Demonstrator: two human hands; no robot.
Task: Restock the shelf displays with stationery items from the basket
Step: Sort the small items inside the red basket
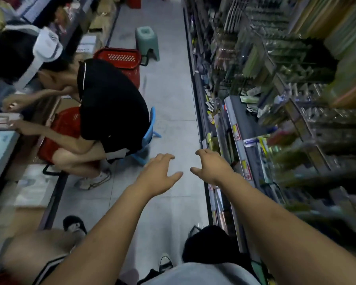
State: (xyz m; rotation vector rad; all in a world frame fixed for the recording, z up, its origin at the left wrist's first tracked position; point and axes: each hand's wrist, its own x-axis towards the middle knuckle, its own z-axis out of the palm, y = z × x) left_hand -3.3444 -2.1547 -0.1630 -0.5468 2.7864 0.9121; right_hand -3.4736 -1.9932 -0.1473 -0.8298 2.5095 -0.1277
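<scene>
**Head view.** Your left grip [159,175] and right grip [212,167] are stretched forward side by side, apart from each other, above the floor [173,99] of an aisle. Both have their fingers spread and loosely bent and hold nothing. The right grip hangs just beside the edge of the shelf [237,132] that runs along your right. The shelf's goods are hanging packets, too blurred to name.

To your left front, a person [111,103] in a black shirt sits bent over on a blue stool [151,128], with both hands at the opposite shelving. A red near basket [64,128] stands on the floor against that person's legs and is partly hidden. A red far basket [119,58] stands farther up the aisle, behind the person and just beside a green stool [147,42]. You cannot tell what either basket contains. Both baskets lie well apart from your grips.
</scene>
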